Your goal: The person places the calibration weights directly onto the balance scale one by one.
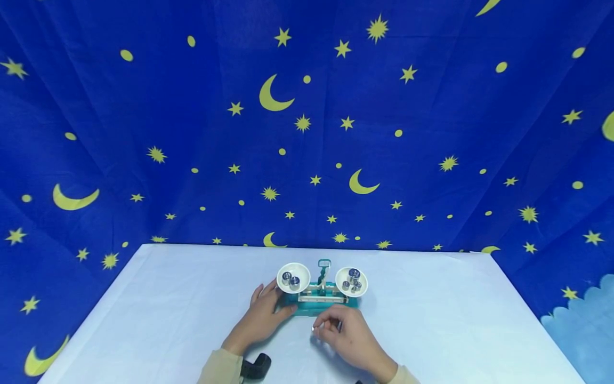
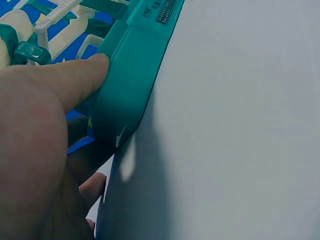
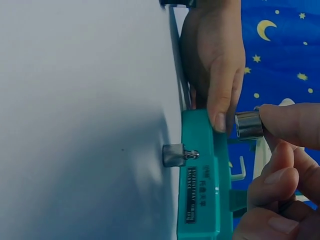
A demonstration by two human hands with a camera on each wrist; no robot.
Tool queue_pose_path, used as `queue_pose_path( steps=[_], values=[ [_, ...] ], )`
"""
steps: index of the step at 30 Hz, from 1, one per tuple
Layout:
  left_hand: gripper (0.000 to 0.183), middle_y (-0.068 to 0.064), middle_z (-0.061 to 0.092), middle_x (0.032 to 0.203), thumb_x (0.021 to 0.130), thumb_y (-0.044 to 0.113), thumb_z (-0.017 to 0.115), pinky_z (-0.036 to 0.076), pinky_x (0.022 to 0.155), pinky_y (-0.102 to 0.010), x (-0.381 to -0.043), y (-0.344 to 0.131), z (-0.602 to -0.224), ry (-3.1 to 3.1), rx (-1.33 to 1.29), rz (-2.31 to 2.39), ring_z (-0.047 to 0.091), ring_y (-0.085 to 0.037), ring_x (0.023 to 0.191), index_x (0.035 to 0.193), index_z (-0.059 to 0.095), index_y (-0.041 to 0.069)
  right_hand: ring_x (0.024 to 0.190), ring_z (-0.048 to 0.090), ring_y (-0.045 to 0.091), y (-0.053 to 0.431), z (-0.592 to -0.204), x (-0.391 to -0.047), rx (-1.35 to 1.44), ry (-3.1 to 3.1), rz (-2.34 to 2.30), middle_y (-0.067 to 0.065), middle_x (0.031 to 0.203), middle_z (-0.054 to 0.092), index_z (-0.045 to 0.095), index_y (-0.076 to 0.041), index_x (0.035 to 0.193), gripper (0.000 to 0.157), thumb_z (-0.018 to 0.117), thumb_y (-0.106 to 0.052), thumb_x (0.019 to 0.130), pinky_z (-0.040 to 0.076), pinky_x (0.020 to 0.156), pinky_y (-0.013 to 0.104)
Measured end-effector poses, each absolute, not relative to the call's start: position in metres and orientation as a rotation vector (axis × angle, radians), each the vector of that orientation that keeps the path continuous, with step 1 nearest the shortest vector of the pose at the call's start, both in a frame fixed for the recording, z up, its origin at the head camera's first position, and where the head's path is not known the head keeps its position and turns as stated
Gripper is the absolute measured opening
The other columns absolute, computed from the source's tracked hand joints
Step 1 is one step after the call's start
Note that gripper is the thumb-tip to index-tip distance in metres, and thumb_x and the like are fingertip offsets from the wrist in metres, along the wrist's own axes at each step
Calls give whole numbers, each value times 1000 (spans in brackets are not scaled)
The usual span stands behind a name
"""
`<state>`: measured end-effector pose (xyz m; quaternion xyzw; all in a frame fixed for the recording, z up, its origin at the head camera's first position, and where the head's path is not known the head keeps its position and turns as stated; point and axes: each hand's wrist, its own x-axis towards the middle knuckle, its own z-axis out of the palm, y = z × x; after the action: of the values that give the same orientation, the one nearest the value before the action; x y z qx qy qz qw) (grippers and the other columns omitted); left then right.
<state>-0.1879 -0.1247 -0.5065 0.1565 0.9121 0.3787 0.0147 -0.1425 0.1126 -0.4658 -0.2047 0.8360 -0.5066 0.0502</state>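
Note:
A teal tray balance (image 1: pixel 312 308) stands on the white table. My left hand (image 1: pixel 259 318) grips the left end of its base, thumb (image 2: pixel 85 75) over the top and the other fingers round behind. In front of the balance my right hand (image 1: pixel 352 338) pinches a small silver weight (image 3: pixel 248 125) between thumb and forefinger, the other fingers curled. Another knobbed weight (image 3: pixel 173 155) stands upright on the table by the base's front edge. Two weights (image 1: pixel 295 281) sit in the left pan (image 1: pixel 298 268); the right pan (image 1: pixel 341 278) holds three weights (image 1: pixel 354 274).
The white tabletop (image 1: pixel 446 320) ends at a blue curtain (image 1: pixel 216 133) with yellow moons and stars. A black strap device (image 1: pixel 257 367) is at my left wrist, over the table's near side.

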Motion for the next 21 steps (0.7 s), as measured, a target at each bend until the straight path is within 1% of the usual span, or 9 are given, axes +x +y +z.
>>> queue_pose_path(
  steps=[5, 13, 15, 21],
  values=[
    [72, -17, 46, 153, 96, 44, 65, 4, 120, -63, -188, -125, -507, 2842, 488, 1178, 29, -37, 148, 150, 44, 1, 63, 51, 4, 113, -463, -143, -628, 2582, -1534, -9, 73, 59, 76, -16, 89, 5, 79, -17, 85, 47, 54, 21],
    [70, -15, 46, 153, 96, 41, 65, 3, 121, -62, -187, -123, -506, 2832, 485, 1192, 28, -37, 148, 150, 45, 1, 64, 51, 4, 113, -460, -143, -653, 2632, -1544, -10, 72, 57, 75, -20, 87, 4, 79, -19, 86, 47, 56, 21],
    [70, -15, 46, 153, 96, 41, 65, 2, 121, -61, -187, -123, -505, 2826, 483, 1195, 27, -36, 149, 150, 44, 2, 64, 51, 4, 112, -459, -143, -659, 2632, -1555, -10, 71, 57, 75, -22, 86, 4, 79, -20, 86, 48, 56, 21],
    [72, -17, 47, 152, 96, 44, 65, 3, 120, -64, -185, -124, -503, 2844, 492, 1186, 29, -38, 148, 149, 45, 1, 63, 51, 3, 111, -456, -143, -669, 2612, -1612, -11, 71, 58, 75, -23, 88, 4, 78, -20, 87, 48, 55, 22]
  ],
)
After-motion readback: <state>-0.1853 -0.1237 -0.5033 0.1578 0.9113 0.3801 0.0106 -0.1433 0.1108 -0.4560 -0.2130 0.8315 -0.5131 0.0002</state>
